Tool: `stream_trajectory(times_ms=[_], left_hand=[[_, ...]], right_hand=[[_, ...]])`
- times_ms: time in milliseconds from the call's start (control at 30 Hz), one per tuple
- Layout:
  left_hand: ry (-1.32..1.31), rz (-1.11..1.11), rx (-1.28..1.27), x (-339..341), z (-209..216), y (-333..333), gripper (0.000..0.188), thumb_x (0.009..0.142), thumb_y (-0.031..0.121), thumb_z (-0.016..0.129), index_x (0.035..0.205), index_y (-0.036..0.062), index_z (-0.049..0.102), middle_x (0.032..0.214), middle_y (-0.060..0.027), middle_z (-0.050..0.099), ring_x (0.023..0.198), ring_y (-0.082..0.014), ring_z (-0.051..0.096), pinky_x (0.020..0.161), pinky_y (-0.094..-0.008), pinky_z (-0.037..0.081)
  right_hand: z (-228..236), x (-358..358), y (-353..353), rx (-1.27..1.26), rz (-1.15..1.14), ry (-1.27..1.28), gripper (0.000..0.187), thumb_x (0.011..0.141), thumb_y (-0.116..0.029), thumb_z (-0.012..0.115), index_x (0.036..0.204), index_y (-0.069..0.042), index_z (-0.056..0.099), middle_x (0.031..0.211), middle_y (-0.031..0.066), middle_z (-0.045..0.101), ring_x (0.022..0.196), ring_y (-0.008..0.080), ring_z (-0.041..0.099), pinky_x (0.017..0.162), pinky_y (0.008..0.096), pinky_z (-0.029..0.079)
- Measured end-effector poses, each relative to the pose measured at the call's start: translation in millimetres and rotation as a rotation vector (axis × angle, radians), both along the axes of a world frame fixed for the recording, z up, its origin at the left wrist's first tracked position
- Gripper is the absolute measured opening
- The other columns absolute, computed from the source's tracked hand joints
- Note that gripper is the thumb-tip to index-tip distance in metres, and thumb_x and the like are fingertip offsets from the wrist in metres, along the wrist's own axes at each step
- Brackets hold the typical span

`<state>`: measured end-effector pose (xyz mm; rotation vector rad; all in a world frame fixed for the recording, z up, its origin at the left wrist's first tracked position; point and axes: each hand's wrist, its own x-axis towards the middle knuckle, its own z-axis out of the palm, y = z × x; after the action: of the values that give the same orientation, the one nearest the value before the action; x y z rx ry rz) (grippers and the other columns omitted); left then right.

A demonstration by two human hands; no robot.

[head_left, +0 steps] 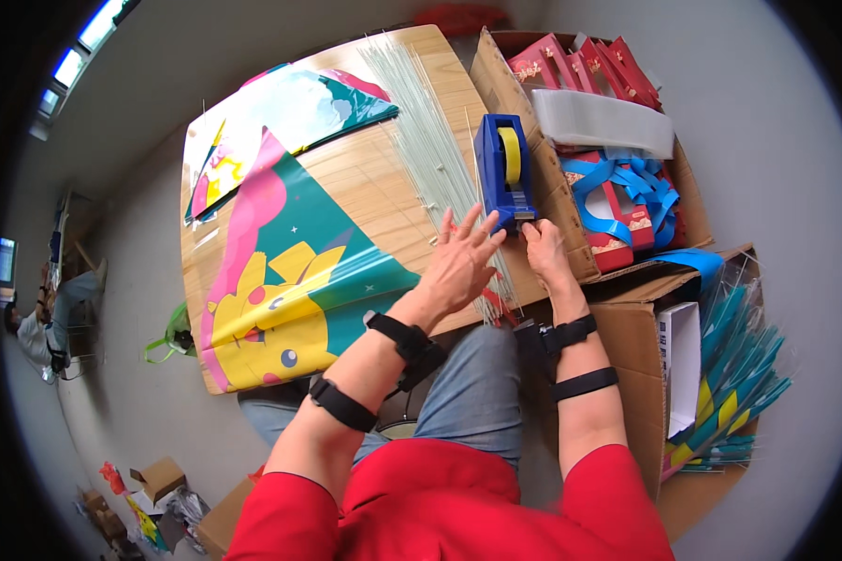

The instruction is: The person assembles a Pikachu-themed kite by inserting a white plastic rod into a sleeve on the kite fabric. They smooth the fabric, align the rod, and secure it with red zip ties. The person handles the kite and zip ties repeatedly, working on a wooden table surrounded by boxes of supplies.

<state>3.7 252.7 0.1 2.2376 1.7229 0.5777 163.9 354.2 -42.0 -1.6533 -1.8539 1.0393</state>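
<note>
My left hand (457, 263) hovers palm down at the table's right side, fingers spread, above thin pale rods (428, 140) with some red tips. A blue tape dispenser (487, 154) with a yellow roll (510, 155) stands just beyond it. At the dispenser's cutter end my right hand (546, 254) is closed, thumb and finger pinched together. What lies between them is too small to make out. To the left, a triangular printed kite sheet (295, 201) in green and pink, with a yellow cartoon figure, lies flat. Its lower right corner reaches near my left wrist.
More printed sheets (295, 107) are stacked at the wooden table's (365, 178) far left. On the right, a cardboard box (496, 79) holds red boxes, clear sleeves and blue ribbon (594, 201). A nearer carton (622, 346) holds wrapped green-and-yellow bundles (730, 374). Another person (37, 332) sits far left.
</note>
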Motion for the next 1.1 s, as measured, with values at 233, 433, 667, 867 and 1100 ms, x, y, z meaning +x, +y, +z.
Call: stream_trajectory(times_ms=[233, 433, 667, 867, 1100], left_hand=[[0.018, 0.035, -0.173, -102, 18, -20, 0.052, 0.077, 0.025, 0.066, 0.125, 0.0132, 0.049, 0.126, -0.0064, 0.051, 0.130, -0.0292, 0.031, 0.110, -0.0537, 0.006], [0.362, -0.091, -0.425, -89, -13, -16, 0.053, 0.064, 0.039, 0.075, 0.108, 0.0140, 0.058, 0.097, -0.0028, 0.064, 0.111, -0.0273, 0.048, 0.107, -0.0602, 0.000], [-0.037, -0.166, -0.535, -94, 8, -16, 0.018, 0.073, 0.021, 0.064, 0.087, 0.0097, 0.063, 0.085, -0.0059, 0.062, 0.095, -0.0226, 0.054, 0.098, -0.0464, 0.026], [-0.271, -0.074, -0.682, -111, 71, -18, 0.021, 0.079, 0.020, 0.065, 0.090, 0.0026, 0.062, 0.080, -0.0082, 0.063, 0.079, -0.0201, 0.057, 0.074, -0.0310, 0.045], [-0.447, -0.012, -0.724, -114, 81, -20, 0.022, 0.083, 0.021, 0.064, 0.092, 0.0011, 0.061, 0.083, -0.0038, 0.062, 0.080, -0.0111, 0.055, 0.076, -0.0260, 0.044]], right_hand=[[19, 20, -24, 0.306, -0.044, -0.080, 0.014, 0.080, -0.013, 0.061, 0.083, 0.000, 0.058, 0.087, 0.0173, 0.058, 0.084, 0.0341, 0.056, 0.076, 0.0418, 0.043], [52, -7, -91, 0.701, 0.327, -0.135, 0.034, 0.078, -0.005, 0.055, 0.112, -0.007, 0.057, 0.084, 0.0095, 0.050, 0.080, 0.0263, 0.052, 0.070, 0.0368, 0.043], [23, -15, -127, 0.794, 0.504, -0.456, 0.059, 0.079, -0.006, 0.047, 0.137, -0.014, 0.039, 0.073, 0.0054, 0.042, 0.070, 0.0187, 0.047, 0.061, 0.0309, 0.039], [26, -28, -128, 0.833, 0.519, -0.491, 0.062, 0.081, -0.006, 0.046, 0.141, -0.019, 0.033, 0.073, 0.0046, 0.040, 0.068, 0.0186, 0.045, 0.063, 0.0310, 0.039], [38, -43, -137, 0.828, 0.472, -0.521, 0.064, 0.081, -0.007, 0.047, 0.142, -0.020, 0.030, 0.071, 0.0042, 0.040, 0.069, 0.0187, 0.045, 0.065, 0.0329, 0.039]])
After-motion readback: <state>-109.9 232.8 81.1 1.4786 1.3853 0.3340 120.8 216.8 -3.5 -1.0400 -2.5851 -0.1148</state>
